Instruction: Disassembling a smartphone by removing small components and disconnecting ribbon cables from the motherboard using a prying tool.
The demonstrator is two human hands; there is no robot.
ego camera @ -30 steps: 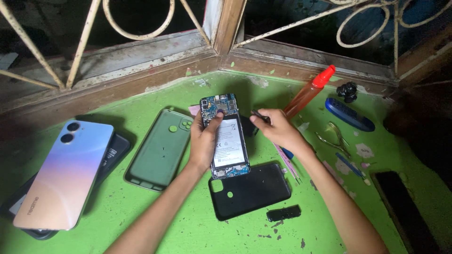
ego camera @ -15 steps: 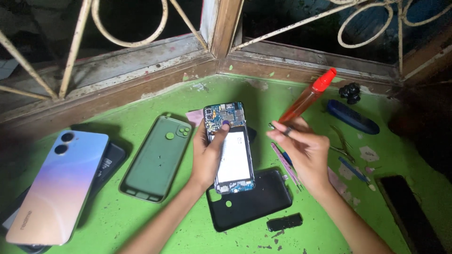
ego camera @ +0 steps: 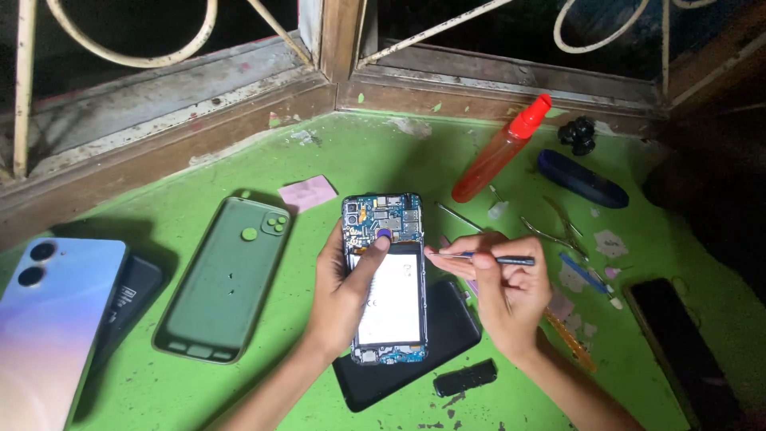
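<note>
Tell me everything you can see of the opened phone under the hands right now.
The opened phone lies face down and flat on the green table, its back cover off. A blue circuit board fills its top end, a white battery the middle, a small board the bottom. Its lower end rests on a black cover. The left hand holds its left edge, one finger pressing the board. The right hand holds a thin tool beside its right edge.

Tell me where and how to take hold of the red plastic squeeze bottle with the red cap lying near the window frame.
Grip the red plastic squeeze bottle around the middle of its long body, coming from above with fingers across its width. It lies flat on the green table, tilted with the cap toward the window frame, so both long sides look open. The tapered cap end is probably too narrow for a firm hold.
</note>
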